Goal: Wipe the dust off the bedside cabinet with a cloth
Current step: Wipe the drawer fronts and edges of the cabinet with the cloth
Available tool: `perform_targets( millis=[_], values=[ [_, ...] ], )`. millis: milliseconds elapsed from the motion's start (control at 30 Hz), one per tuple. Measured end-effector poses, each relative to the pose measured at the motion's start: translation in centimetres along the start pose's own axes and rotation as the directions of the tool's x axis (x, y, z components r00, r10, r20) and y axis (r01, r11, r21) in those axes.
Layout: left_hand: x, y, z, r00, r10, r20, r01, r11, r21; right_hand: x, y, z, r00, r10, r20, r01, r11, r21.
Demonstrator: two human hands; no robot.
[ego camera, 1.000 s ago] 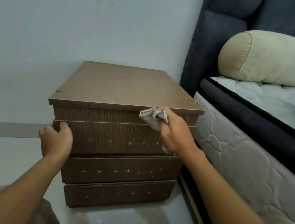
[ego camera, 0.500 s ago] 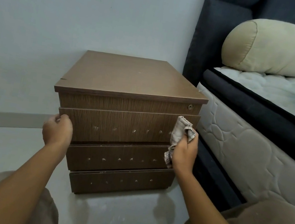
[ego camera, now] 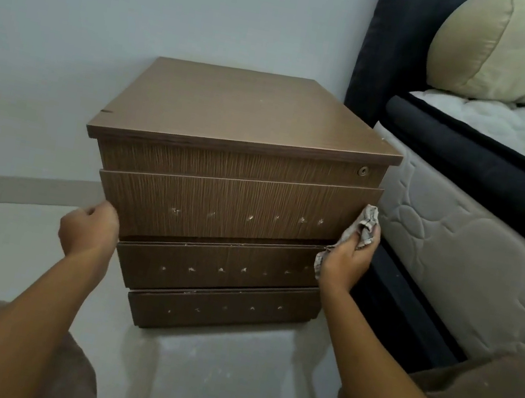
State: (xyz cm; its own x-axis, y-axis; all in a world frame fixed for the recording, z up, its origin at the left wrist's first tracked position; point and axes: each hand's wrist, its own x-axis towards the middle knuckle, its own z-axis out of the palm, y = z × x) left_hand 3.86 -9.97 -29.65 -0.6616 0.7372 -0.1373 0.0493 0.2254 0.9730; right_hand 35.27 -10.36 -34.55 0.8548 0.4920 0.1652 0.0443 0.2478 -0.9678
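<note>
The brown wooden bedside cabinet with three drawers stands against the pale wall. My right hand is shut on a crumpled grey checked cloth at the cabinet's front right corner, level with the upper drawer's right end. My left hand rests curled against the cabinet's left front edge, beside the upper drawer; whether it grips the edge I cannot tell. Small pale marks dot the drawer fronts.
A bed with a white quilted mattress and dark frame stands close on the right, leaving a narrow gap. A cream bolster lies on it. My knees fill the lower corners, with pale floor between them.
My right hand carried the cloth from the top front edge down and right to the cabinet's right corner. The left hand stayed at the left edge. The view moved closer.
</note>
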Motion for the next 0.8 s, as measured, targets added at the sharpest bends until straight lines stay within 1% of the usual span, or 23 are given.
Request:
perform_targets(
  millis=[167, 333, 467, 633, 800],
  values=[
    [1.5, -0.4, -0.4, 0.998, 0.013, 0.056, -0.014, 1.000, 0.014, -1.7, 1.3, 2.9, 0.990, -0.125, 0.058, 0.131, 0.985, -0.114],
    [2.1, -0.6, -0.6, 0.994, 0.036, 0.106, -0.038, 0.999, 0.020, -3.9, 2.2, 4.7, 0.975, -0.179, 0.129, 0.200, 0.965, -0.171],
    [2.2, -0.8, -0.8, 0.983, 0.057, 0.172, -0.058, 0.998, -0.002, -5.5, 2.6, 5.8, 0.964, -0.211, 0.165, 0.238, 0.956, -0.170],
    [1.9, -0.6, -1.0, 0.984, 0.058, 0.167, -0.058, 0.998, -0.008, -7.8, 2.7, 6.8, 0.946, -0.244, 0.214, 0.284, 0.941, -0.182],
    [1.8, -0.4, -1.1, 0.985, 0.049, 0.164, -0.049, 0.999, -0.004, -10.3, 3.5, 7.7, 0.904, -0.299, 0.306, 0.361, 0.916, -0.173]
  ],
)
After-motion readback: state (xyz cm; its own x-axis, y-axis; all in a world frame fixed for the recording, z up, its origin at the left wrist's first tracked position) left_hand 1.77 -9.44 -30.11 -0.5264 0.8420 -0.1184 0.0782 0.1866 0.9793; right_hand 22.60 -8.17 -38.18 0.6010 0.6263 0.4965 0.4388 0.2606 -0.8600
